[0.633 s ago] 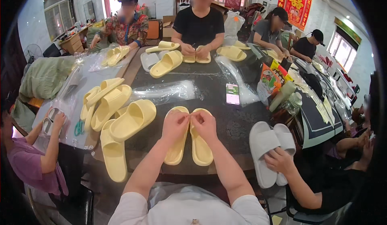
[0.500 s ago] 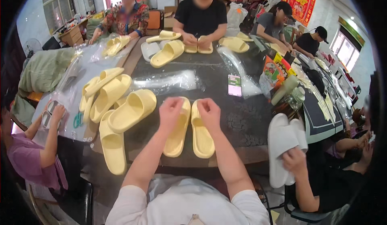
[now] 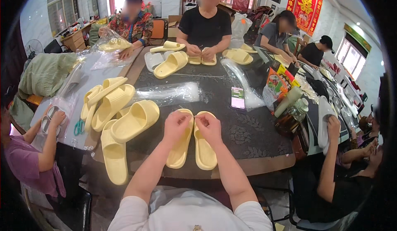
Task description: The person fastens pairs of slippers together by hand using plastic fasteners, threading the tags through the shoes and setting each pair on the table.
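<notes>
The pair of yellow slide slippers lies sole-down on the dark patterned table cover (image 3: 252, 135), directly in front of the wearer; the left slipper (image 3: 178, 154) and right slipper (image 3: 205, 153) stand side by side, heels toward the body. This placement appears to put both straps at the far end, within equal reach of either hand. The loose yellow slippers (image 3: 114, 160) are heaped to the left, presumably to leave the middle free while staying near. The clear plastic bags (image 3: 167, 93) lie flat beyond the pair, and the phone (image 3: 237, 98) rests face up to their right, both apart from the hands. The left hand (image 3: 177, 125) is curled over the left slipper's strap, fingertips drawn into a narrow pinch. The right hand (image 3: 209, 127) mirrors it over the right slipper, equally narrow. Whether a small item is gripped between the fingertips cannot be told at this scale.
</notes>
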Action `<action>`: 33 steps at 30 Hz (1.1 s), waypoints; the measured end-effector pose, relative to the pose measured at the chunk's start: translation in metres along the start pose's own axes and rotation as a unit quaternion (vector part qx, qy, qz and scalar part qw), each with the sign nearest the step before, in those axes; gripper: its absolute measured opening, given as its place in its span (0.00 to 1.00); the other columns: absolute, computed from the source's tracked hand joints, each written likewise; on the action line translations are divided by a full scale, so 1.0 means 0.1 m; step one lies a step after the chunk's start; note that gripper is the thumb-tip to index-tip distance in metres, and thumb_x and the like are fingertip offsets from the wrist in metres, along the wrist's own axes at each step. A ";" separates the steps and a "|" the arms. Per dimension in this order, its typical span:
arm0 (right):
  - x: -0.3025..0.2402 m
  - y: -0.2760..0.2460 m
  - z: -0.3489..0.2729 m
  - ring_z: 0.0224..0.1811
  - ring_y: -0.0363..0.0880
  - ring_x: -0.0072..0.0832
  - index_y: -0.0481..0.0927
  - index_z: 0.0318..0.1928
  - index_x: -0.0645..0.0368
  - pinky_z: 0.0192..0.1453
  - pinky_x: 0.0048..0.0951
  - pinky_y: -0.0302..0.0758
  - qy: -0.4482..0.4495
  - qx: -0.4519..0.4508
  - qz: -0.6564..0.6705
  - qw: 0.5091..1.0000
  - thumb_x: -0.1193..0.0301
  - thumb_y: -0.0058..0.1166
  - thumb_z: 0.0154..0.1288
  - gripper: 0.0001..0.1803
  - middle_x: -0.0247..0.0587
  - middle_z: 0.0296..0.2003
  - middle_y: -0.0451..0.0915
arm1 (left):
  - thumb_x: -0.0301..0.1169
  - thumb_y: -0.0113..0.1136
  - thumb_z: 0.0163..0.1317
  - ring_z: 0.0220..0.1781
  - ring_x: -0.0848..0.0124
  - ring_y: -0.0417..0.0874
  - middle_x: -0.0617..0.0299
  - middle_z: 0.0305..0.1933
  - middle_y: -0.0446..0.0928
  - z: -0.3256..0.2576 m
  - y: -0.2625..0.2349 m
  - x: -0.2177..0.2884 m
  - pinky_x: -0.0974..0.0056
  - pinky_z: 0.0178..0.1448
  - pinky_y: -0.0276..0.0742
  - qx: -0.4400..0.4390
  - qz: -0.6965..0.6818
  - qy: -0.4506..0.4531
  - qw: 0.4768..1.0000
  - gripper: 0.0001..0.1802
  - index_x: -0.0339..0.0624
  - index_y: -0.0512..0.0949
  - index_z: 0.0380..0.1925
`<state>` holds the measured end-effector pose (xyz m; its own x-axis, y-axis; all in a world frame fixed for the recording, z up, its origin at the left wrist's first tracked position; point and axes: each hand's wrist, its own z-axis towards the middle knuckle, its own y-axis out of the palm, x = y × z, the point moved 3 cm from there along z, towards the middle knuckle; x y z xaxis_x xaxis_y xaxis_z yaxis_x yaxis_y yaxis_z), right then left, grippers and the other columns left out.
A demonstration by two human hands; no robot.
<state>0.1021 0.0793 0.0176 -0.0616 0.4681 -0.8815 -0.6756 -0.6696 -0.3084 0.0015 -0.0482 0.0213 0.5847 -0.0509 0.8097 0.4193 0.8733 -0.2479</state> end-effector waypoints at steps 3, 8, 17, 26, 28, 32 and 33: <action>-0.01 -0.01 0.01 0.25 0.68 0.10 0.82 0.37 0.62 0.29 0.16 0.66 -0.008 0.025 0.034 0.999 0.73 0.60 0.63 0.05 0.25 0.23 0.76 | 0.30 0.63 0.59 0.34 0.71 0.79 0.61 0.31 0.80 0.00 0.01 0.02 0.67 0.39 0.73 -0.003 0.008 0.017 1.000 0.07 0.39 0.84 0.35; 0.01 -0.02 0.02 0.24 0.69 0.11 0.83 0.37 0.62 0.28 0.18 0.66 0.008 0.062 0.114 0.992 0.72 0.60 0.62 0.06 0.25 0.22 0.75 | 0.30 0.64 0.59 0.32 0.74 0.76 0.64 0.31 0.80 0.02 -0.04 -0.05 0.68 0.36 0.72 0.061 -0.138 -0.127 0.980 0.08 0.39 0.84 0.36; 0.02 -0.04 0.03 0.24 0.68 0.10 0.83 0.36 0.62 0.28 0.17 0.65 -0.018 0.075 0.094 0.993 0.75 0.60 0.61 0.04 0.25 0.22 0.75 | 0.28 0.64 0.56 0.38 0.63 0.77 0.61 0.30 0.80 0.03 -0.09 0.10 0.60 0.46 0.71 0.083 0.025 0.021 0.996 0.05 0.41 0.84 0.32; -0.01 -0.04 0.04 0.23 0.66 0.09 0.82 0.37 0.61 0.27 0.16 0.63 -0.034 0.103 0.134 0.985 0.75 0.60 0.61 0.05 0.21 0.21 0.73 | 0.26 0.65 0.55 0.39 0.65 0.77 0.61 0.29 0.80 0.02 -0.11 0.13 0.61 0.46 0.72 0.117 0.033 0.049 0.991 0.04 0.40 0.84 0.30; -0.06 -0.04 0.02 0.22 0.66 0.12 0.82 0.37 0.60 0.27 0.19 0.64 0.005 0.087 0.068 0.994 0.74 0.61 0.60 0.05 0.23 0.21 0.72 | 0.28 0.65 0.56 0.40 0.66 0.76 0.61 0.30 0.80 0.04 -0.12 0.03 0.61 0.45 0.72 0.110 0.014 0.013 0.994 0.05 0.39 0.84 0.31; -0.40 -0.12 -0.12 0.20 0.69 0.20 0.81 0.33 0.60 0.26 0.23 0.67 -0.205 0.127 -0.021 0.970 0.72 0.63 0.59 0.05 0.30 0.21 0.74 | 0.32 0.65 0.60 0.33 0.74 0.76 0.65 0.31 0.80 0.05 -0.12 -0.17 0.68 0.38 0.72 0.121 -0.069 -0.068 0.988 0.09 0.39 0.84 0.35; -0.45 -0.14 -0.17 0.20 0.71 0.23 0.82 0.32 0.60 0.26 0.25 0.68 -0.194 0.121 -0.040 0.973 0.71 0.64 0.58 0.06 0.33 0.20 0.75 | 0.34 0.65 0.61 0.31 0.77 0.76 0.67 0.31 0.80 0.05 -0.12 -0.24 0.71 0.36 0.71 0.111 -0.128 -0.130 0.977 0.10 0.39 0.84 0.37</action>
<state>0.1267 0.0578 0.0560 -0.2434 0.7269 -0.6421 -0.8397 -0.4893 -0.2356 -0.0208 -0.0546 0.0076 0.2726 -0.1820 0.9448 0.3512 0.9330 0.0784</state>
